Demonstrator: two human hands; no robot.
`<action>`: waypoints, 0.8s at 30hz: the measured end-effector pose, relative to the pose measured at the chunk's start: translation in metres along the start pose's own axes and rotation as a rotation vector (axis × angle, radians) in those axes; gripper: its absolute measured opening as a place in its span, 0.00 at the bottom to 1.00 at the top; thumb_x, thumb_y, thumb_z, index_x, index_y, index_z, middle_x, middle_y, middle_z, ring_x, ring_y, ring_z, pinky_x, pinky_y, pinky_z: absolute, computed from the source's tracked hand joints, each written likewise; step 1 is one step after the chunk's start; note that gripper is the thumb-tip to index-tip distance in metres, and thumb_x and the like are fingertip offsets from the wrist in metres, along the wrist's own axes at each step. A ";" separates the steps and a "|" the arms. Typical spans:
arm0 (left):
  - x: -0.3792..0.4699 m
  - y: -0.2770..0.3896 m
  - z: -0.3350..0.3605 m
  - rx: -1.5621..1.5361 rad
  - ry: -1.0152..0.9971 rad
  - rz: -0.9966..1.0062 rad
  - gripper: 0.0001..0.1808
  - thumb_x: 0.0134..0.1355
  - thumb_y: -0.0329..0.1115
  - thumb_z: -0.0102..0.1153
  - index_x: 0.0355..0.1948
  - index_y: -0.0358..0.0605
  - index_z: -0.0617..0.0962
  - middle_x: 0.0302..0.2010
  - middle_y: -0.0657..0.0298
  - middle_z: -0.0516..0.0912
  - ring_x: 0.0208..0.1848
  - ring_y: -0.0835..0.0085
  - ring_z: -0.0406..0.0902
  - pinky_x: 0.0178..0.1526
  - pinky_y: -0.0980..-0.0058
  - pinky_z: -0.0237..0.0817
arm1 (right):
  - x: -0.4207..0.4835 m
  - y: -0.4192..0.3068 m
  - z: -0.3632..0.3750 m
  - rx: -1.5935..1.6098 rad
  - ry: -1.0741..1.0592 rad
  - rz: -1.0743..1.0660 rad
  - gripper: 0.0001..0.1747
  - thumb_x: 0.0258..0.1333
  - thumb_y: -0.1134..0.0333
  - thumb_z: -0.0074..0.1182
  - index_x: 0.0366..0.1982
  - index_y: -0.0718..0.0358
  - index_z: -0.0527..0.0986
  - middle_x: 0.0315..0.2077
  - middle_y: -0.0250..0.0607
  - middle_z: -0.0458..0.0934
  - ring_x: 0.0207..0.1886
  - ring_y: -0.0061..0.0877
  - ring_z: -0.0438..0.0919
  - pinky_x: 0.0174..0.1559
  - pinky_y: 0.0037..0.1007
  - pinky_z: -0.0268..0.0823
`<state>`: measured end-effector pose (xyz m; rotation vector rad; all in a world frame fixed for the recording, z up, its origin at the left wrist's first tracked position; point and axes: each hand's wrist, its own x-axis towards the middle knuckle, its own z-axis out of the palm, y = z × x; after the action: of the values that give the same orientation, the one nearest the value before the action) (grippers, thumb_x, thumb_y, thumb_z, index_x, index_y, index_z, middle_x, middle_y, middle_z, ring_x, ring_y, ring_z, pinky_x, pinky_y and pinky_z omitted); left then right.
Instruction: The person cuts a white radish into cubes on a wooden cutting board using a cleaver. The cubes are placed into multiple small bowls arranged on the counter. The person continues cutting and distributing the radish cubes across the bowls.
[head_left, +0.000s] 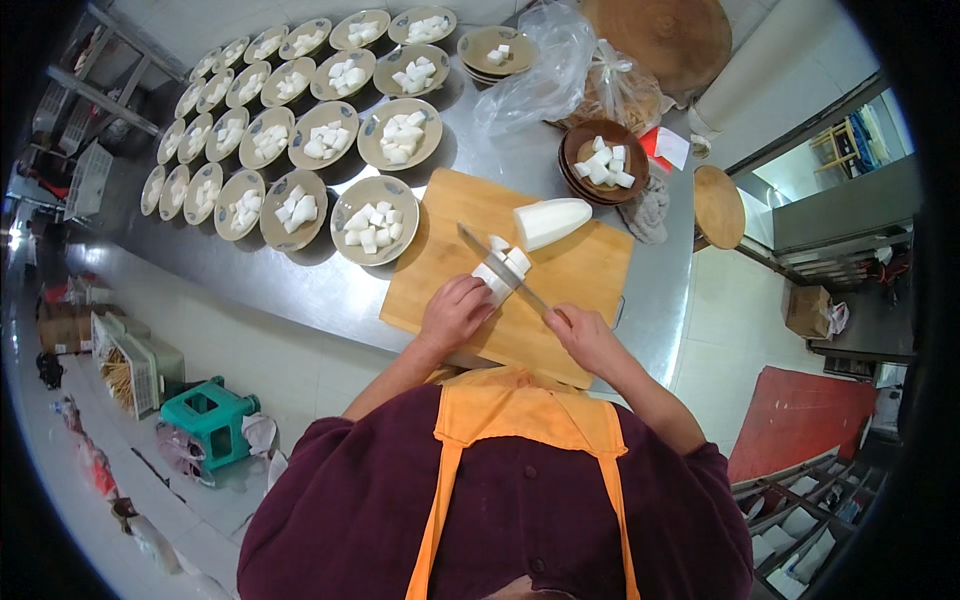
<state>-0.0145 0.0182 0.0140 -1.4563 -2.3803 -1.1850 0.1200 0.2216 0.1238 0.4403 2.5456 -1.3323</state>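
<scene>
My left hand (455, 313) presses on a peeled white vegetable piece (493, 286), fingers curled on its near end. In my right hand (581, 335) is the handle of a kitchen knife (489, 259), its blade lying across the white piece. Beyond the blade lie freshly cut white chunks (516, 260). All this rests on a wooden cutting board (570, 296). A larger peeled white vegetable, perhaps a radish (553, 223), lies whole-sided at the board's far right. The knife handle is mostly hidden in my fist.
Rows of bowls (375, 220) with white chunks cover the left of the steel table (330, 300). Stacked brown bowls (606, 162), a grey cloth (645, 214) and plastic bags (544, 71) stand behind the board. A green stool (206, 420) is on the floor at left.
</scene>
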 end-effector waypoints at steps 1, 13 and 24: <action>-0.001 0.001 0.000 -0.002 0.006 -0.010 0.18 0.45 0.31 0.68 0.39 0.45 0.78 0.42 0.58 0.78 0.44 0.56 0.75 0.46 0.63 0.69 | -0.006 -0.008 -0.002 -0.031 -0.025 0.001 0.22 0.64 0.52 0.44 0.35 0.68 0.73 0.27 0.56 0.78 0.30 0.50 0.77 0.34 0.42 0.68; -0.002 0.002 -0.003 -0.029 -0.004 -0.005 0.20 0.43 0.29 0.68 0.39 0.44 0.77 0.43 0.58 0.77 0.46 0.57 0.75 0.47 0.64 0.69 | 0.000 0.010 0.034 -0.028 -0.016 0.067 0.23 0.65 0.52 0.43 0.34 0.68 0.72 0.23 0.56 0.77 0.28 0.53 0.75 0.33 0.43 0.67; -0.017 0.007 -0.018 0.011 -0.104 -0.045 0.22 0.42 0.29 0.67 0.41 0.43 0.77 0.45 0.59 0.77 0.50 0.57 0.73 0.50 0.64 0.68 | -0.028 -0.028 0.010 -0.061 -0.043 -0.042 0.21 0.64 0.54 0.45 0.33 0.67 0.72 0.25 0.56 0.78 0.31 0.51 0.77 0.33 0.43 0.67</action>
<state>-0.0051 -0.0048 0.0225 -1.5045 -2.4955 -1.1296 0.1368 0.1938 0.1488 0.3444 2.5654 -1.2598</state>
